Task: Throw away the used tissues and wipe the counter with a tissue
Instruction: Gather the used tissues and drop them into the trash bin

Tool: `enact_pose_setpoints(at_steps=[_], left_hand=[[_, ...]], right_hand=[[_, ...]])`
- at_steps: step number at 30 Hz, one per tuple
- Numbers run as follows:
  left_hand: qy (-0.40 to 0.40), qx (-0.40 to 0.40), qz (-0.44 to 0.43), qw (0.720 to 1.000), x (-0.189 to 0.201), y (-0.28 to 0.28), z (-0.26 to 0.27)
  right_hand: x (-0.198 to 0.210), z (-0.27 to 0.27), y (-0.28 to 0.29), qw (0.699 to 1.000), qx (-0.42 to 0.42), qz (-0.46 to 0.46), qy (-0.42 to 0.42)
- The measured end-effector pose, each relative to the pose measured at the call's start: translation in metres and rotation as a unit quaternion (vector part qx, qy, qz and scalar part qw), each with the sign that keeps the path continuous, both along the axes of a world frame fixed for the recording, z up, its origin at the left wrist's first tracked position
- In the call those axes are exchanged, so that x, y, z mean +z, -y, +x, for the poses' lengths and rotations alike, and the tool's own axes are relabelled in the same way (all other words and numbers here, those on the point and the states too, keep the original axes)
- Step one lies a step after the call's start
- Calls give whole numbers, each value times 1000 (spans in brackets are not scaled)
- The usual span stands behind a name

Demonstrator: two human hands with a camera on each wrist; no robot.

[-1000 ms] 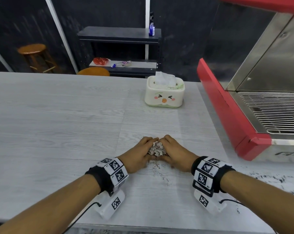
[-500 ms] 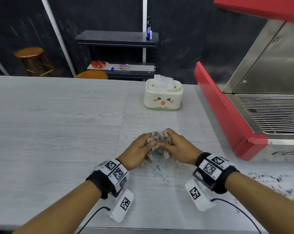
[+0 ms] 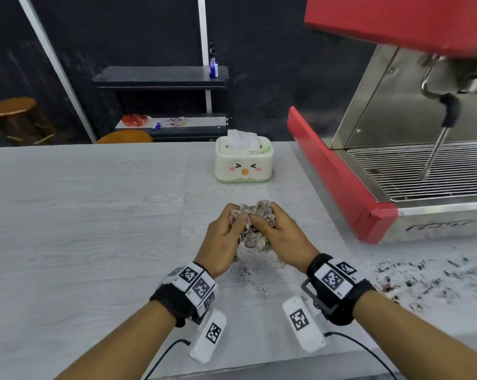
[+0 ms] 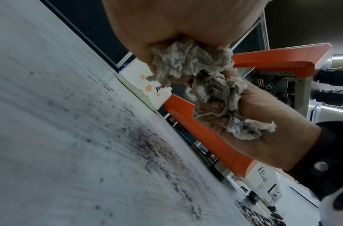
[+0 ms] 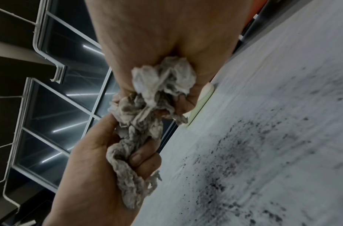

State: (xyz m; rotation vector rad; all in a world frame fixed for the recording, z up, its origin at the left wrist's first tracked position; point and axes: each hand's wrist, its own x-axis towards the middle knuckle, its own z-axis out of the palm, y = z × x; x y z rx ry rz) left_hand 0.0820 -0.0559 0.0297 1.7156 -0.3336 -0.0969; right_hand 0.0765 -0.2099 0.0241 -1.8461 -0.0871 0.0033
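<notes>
A crumpled wad of dirty grey used tissues (image 3: 255, 227) is lifted off the grey wood-grain counter (image 3: 95, 229). Both hands grip it: my left hand (image 3: 233, 229) from the left, my right hand (image 3: 270, 227) from the right, fingers curled round it. In the left wrist view the used tissues (image 4: 203, 85) bulge out between my left hand (image 4: 166, 38) and my right hand (image 4: 253, 114). The right wrist view shows the used tissues (image 5: 147, 114) hanging between the two fists. Dark coffee grounds (image 3: 248, 278) speckle the counter below the hands.
A cream tissue box (image 3: 243, 161) with a chick face and a fresh tissue sticking out stands behind the hands. A red and steel espresso machine (image 3: 382, 174) fills the right side. More grounds (image 3: 429, 275) lie scattered in front of it. Black shelves and stools stand beyond the counter.
The hands went from pressing the wad together on the counter to lifting it up off the surface. Loose grounds now show beneath where it lay.
</notes>
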Motion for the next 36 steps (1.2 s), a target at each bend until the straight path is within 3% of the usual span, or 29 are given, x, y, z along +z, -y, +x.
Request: enact_pose_setpoints(at_steps=[8, 18, 28, 36], left_hand=[[53, -60, 39, 996, -5, 34, -12], [40, -122, 39, 991, -6, 128, -46], [76, -175, 31, 981, -10, 258, -102], [61, -275, 91, 955, -16, 368, -156]], right_hand=[[-8, -28, 34, 998, -58, 23, 3], [-11, -77, 108, 986, -159, 43, 30], [-2, -158, 238, 979, -201, 34, 17], [-5, -231, 354, 976, -218, 9, -24]])
